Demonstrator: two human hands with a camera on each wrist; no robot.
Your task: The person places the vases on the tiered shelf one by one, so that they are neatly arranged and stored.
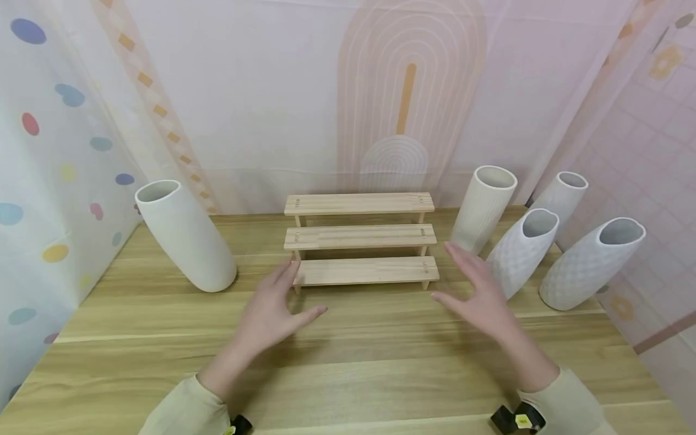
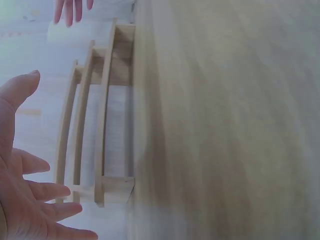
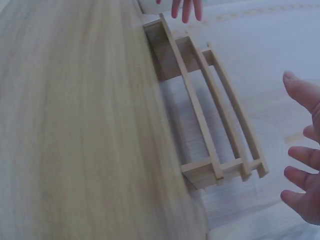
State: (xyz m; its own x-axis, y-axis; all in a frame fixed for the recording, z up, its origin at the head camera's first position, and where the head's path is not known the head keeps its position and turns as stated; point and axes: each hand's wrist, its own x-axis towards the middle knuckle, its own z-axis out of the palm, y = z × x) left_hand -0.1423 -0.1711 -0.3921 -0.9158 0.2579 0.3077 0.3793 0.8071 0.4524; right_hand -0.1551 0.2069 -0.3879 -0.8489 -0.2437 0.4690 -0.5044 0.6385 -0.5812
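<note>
Sleeves (image 1: 187, 408) (image 1: 571, 408); pale three-tiered wooden rack (image 1: 360, 237)

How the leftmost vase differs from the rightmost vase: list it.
The leftmost vase looks smooth; the rightmost vase has a quilted texture. The leftmost vase has an even, round rim; the rightmost vase's rim is uneven. The leftmost vase stands left of the wooden rack, the rightmost vase right of it. Both are white.

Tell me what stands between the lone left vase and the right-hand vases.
The head view shows the stepped wooden shelf there, with the left hand near its left end and the right hand near its right end.
</note>
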